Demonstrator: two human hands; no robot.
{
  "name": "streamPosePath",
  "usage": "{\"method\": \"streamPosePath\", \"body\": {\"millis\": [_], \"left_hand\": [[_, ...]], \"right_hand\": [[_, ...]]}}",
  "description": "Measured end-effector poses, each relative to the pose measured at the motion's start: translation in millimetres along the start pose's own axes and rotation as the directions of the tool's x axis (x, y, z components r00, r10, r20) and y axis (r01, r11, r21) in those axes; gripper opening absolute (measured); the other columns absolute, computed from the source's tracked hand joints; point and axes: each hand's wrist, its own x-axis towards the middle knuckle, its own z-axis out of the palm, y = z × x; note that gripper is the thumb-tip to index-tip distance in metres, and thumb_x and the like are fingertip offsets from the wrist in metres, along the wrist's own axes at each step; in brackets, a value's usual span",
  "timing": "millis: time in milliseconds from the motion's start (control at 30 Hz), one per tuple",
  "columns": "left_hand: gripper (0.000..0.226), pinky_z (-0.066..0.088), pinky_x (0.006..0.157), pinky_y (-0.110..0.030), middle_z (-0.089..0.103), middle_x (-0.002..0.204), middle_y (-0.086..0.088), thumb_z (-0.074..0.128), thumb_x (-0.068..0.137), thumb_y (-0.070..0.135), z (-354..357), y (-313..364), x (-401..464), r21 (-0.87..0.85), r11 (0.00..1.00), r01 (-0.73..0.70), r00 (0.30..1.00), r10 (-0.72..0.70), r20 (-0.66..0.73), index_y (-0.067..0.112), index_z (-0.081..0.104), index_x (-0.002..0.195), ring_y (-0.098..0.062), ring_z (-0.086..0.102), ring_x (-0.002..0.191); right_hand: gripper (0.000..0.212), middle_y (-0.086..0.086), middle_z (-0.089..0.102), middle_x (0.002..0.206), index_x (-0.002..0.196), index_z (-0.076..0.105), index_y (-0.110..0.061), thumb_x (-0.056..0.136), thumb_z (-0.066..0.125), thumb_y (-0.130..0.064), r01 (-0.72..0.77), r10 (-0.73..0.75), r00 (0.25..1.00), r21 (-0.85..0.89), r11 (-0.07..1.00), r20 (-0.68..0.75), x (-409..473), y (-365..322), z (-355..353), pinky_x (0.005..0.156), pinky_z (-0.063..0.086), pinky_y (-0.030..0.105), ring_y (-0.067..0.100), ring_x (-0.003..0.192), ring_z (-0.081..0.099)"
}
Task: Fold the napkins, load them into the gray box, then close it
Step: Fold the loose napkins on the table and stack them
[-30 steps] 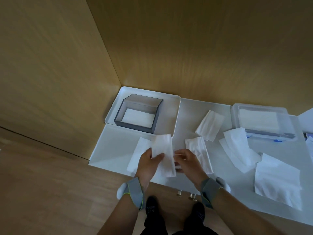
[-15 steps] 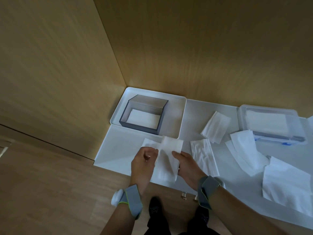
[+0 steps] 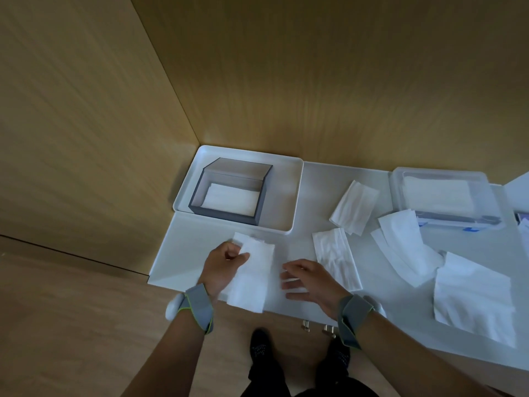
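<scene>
A folded white napkin (image 3: 253, 275) lies near the table's front edge, its near end hanging over it. My left hand (image 3: 224, 266) pinches its left edge between thumb and fingers. My right hand (image 3: 307, 277) rests just right of it with fingers spread, holding nothing. The gray box (image 3: 229, 214) stands open in a white tray (image 3: 289, 196) at the back left, its lid raised at the rear and a folded napkin (image 3: 229, 196) on its floor. More napkins lie to the right: two folded ones (image 3: 335, 257) (image 3: 355, 207) and flat ones (image 3: 400, 253) (image 3: 472, 302).
A clear lidded plastic container (image 3: 443, 193) holding white sheets stands at the back right. Wooden walls close the corner behind and left of the table (image 3: 189, 253). My feet and the wooden floor show below the table's front edge.
My right hand has let go of the napkin and drawn off to the right. The napkin now lies flat, with my left hand still on its left edge. The camera shifted slightly.
</scene>
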Motion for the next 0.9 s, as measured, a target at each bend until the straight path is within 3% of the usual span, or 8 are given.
{"method": "streamPosePath", "body": {"millis": [167, 300, 400, 500, 600, 667, 767, 900], "left_hand": [[0.020, 0.042, 0.065, -0.027, 0.062, 0.073, 0.002, 0.079, 0.083, 0.028, -13, -7, 19, 0.193, 0.981, -0.009, 0.994, 0.031, -0.108, 0.023, 0.060, 0.078, -0.017, 0.057, 0.070], [0.017, 0.040, 0.063, -0.015, 0.061, 0.078, 0.005, 0.078, 0.085, 0.025, -9, 3, 26, 0.228, 0.970, -0.082, 0.986, 0.111, -0.121, 0.019, 0.063, 0.089, -0.008, 0.056, 0.071], [0.018, 0.041, 0.069, -0.023, 0.062, 0.080, 0.004, 0.078, 0.085, 0.027, -8, 6, 33, 0.254, 0.964, -0.077, 0.987, 0.110, -0.120, 0.018, 0.063, 0.089, -0.014, 0.058, 0.074], [0.020, 0.039, 0.077, -0.024, 0.065, 0.084, 0.001, 0.077, 0.085, 0.028, -8, 3, 38, 0.309, 0.950, -0.051, 0.982, 0.104, -0.159, 0.015, 0.065, 0.093, -0.020, 0.060, 0.084], [0.025, 0.045, 0.079, -0.027, 0.067, 0.088, -0.001, 0.077, 0.084, 0.030, -8, -1, 41, 0.385, 0.921, -0.048, 0.980, 0.117, -0.158, 0.013, 0.066, 0.098, -0.024, 0.064, 0.089], [0.031, 0.052, 0.084, -0.034, 0.064, 0.087, 0.001, 0.078, 0.080, 0.034, -9, -4, 41, 0.487, 0.869, -0.084, 0.977, 0.168, -0.132, 0.016, 0.066, 0.103, -0.024, 0.063, 0.093], [0.036, 0.048, 0.092, -0.036, 0.049, 0.075, 0.012, 0.076, 0.081, 0.034, -10, -2, 35, 0.532, 0.835, -0.140, 0.952, 0.261, -0.159, 0.017, 0.065, 0.111, -0.026, 0.056, 0.105], [0.030, 0.049, 0.091, -0.039, 0.048, 0.076, 0.014, 0.075, 0.085, 0.033, -6, 5, 21, 0.480, 0.855, -0.195, 0.919, 0.330, -0.215, 0.016, 0.068, 0.108, -0.027, 0.058, 0.099]], "right_hand": [[0.014, 0.014, 0.073, 0.099, 0.103, 0.070, -0.013, 0.097, 0.059, -0.019, 0.095, -0.134, 0.918, -0.121, 0.988, -0.373, 11, 3, -30, 0.074, 0.057, 0.037, 0.022, 0.081, 0.067], [0.014, 0.003, 0.073, 0.105, 0.105, 0.071, -0.022, 0.094, 0.062, -0.023, 0.065, -0.329, 0.744, -0.427, 0.902, -0.582, 10, 3, -63, 0.084, 0.050, 0.034, 0.022, 0.095, 0.064], [0.025, 0.007, 0.066, 0.118, 0.116, 0.066, -0.019, 0.092, 0.063, -0.025, 0.025, -0.398, 0.669, -0.517, 0.856, -0.628, 12, 4, -78, 0.091, 0.048, 0.038, 0.027, 0.108, 0.059], [0.038, 0.010, 0.060, 0.126, 0.124, 0.059, -0.019, 0.089, 0.066, -0.032, -0.105, -0.368, 0.661, -0.566, 0.817, -0.654, 15, 7, -84, 0.099, 0.047, 0.048, 0.034, 0.118, 0.053], [0.043, 0.012, 0.058, 0.127, 0.124, 0.057, -0.017, 0.086, 0.066, -0.033, -0.184, -0.301, 0.708, -0.579, 0.794, -0.639, 18, 12, -88, 0.094, 0.047, 0.046, 0.036, 0.116, 0.053], [0.035, 0.011, 0.061, 0.120, 0.117, 0.058, -0.017, 0.086, 0.065, -0.031, -0.183, -0.285, 0.730, -0.579, 0.794, -0.621, 19, 16, -89, 0.085, 0.048, 0.040, 0.034, 0.106, 0.057], [0.014, 0.010, 0.067, 0.107, 0.100, 0.063, -0.017, 0.090, 0.064, -0.027, -0.182, -0.301, 0.744, -0.615, 0.767, -0.596, 21, 18, -91, 0.073, 0.043, 0.033, 0.027, 0.085, 0.055], [0.016, 0.005, 0.067, 0.105, 0.104, 0.067, -0.020, 0.093, 0.058, -0.028, -0.149, -0.310, 0.762, -0.620, 0.770, -0.569, 20, 15, -89, 0.075, 0.044, 0.031, 0.024, 0.084, 0.056]]}}
